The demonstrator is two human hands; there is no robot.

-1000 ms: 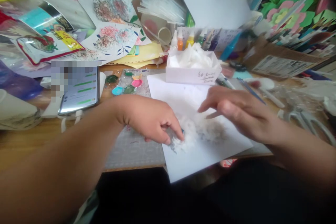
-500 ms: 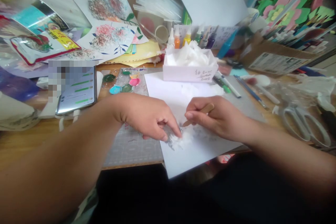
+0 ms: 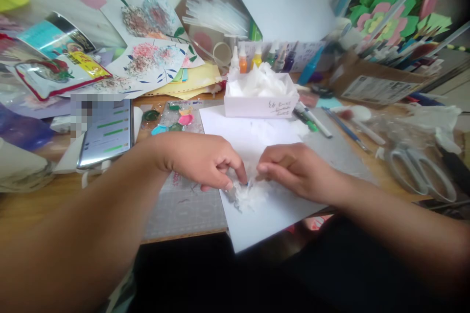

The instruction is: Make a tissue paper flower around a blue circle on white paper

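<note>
A white sheet of paper (image 3: 271, 210) lies on a grey cutting mat (image 3: 183, 210) at the desk's front edge. On the sheet sits a small crumpled wad of white tissue (image 3: 246, 194). My left hand (image 3: 200, 159) presses its curled fingertips onto the wad's left side. My right hand (image 3: 297, 168) is closed in a pinch at the wad's top right edge, fingertips close to those of the left hand. What the right fingers hold is hidden.
A white box of tissue (image 3: 261, 98) stands behind the sheet. A phone (image 3: 106, 134) lies at left, paint blobs (image 3: 176, 120) beside it. Pens (image 3: 312, 120), scissors (image 3: 422, 173), small paint bottles (image 3: 249, 58) and flower pictures (image 3: 150, 61) crowd the back and right.
My right hand came in from the right with a small wooden stick and closed down beside the left fingertips. The stick no longer shows. The left hand stayed on the tissue.
</note>
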